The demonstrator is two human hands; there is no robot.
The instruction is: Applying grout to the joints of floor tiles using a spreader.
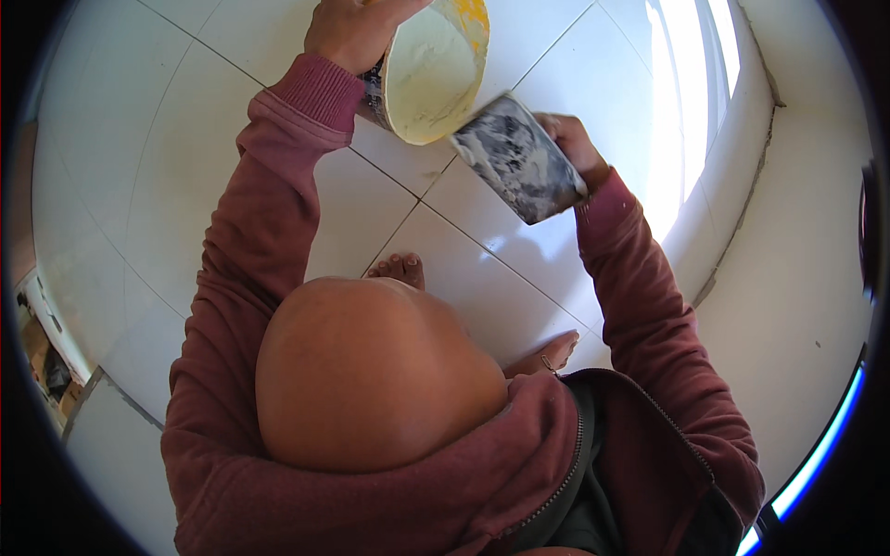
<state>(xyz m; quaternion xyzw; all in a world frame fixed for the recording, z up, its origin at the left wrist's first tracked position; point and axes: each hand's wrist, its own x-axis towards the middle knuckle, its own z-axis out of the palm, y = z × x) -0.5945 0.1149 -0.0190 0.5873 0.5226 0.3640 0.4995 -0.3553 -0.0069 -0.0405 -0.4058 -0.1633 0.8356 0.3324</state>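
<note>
At the top of the view my left hand (pixel 352 32) grips the side of a tilted pale bucket (pixel 436 69), which has yellow on its rim and a cream paste coating its inside. To its lower right, my right hand (pixel 570 144) is closed on a flat rectangular tool (pixel 510 157), its dark metal face smeared with white paste. One corner of the tool is close to the bucket's lip; whether they touch I cannot tell. The fingers of my right hand are partly hidden behind the tool.
Below are white floor tiles (pixel 389 185) with dark joints, my bare feet (pixel 399 269) and my bent knee (pixel 371 361). A pale wall (pixel 797 232) runs along the right past a cracked edge. Bright light falls across the upper right tiles. Some clutter (pixel 56 380) sits at the far left.
</note>
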